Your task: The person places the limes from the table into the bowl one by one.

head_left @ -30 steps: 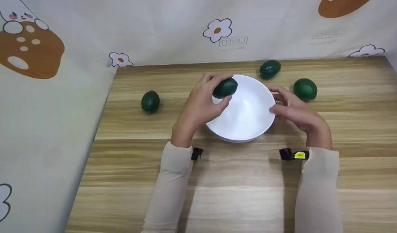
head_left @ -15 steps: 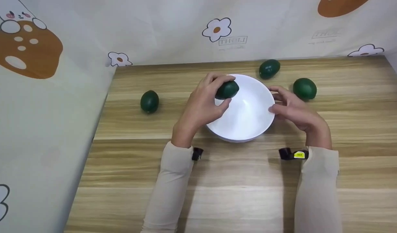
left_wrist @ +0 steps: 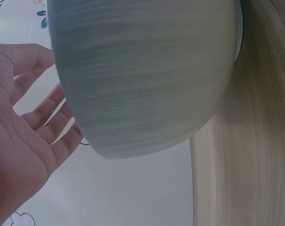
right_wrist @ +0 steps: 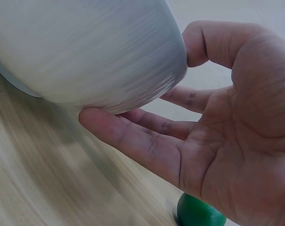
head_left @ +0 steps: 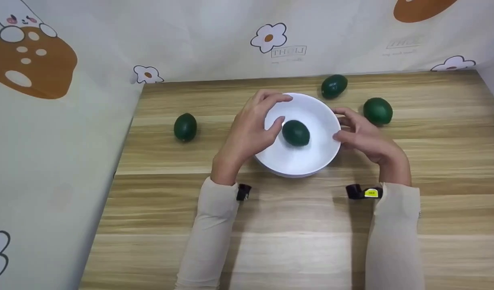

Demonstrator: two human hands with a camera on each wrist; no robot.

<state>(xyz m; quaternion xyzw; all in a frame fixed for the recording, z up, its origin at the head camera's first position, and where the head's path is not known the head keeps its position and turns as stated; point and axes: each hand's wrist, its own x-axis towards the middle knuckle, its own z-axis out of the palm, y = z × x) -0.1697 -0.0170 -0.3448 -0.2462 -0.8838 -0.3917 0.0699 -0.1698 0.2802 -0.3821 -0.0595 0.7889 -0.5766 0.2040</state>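
- Note green fruit point(head_left: 296, 133) lying inside white bowl point(head_left: 299, 163), just beside left thumb.
- Record left hand point(head_left: 249, 125) as empty, with fingers and thumb parted over left rim.
- Record right hand point(head_left: 364, 135) as gripping bowl at right rim.
- Best to lift left hand clear without knocking rim; advisable to steady bowl with right.
- See outer wall and right fingers beneath rim in right wrist view; see fruit inside only in head view.
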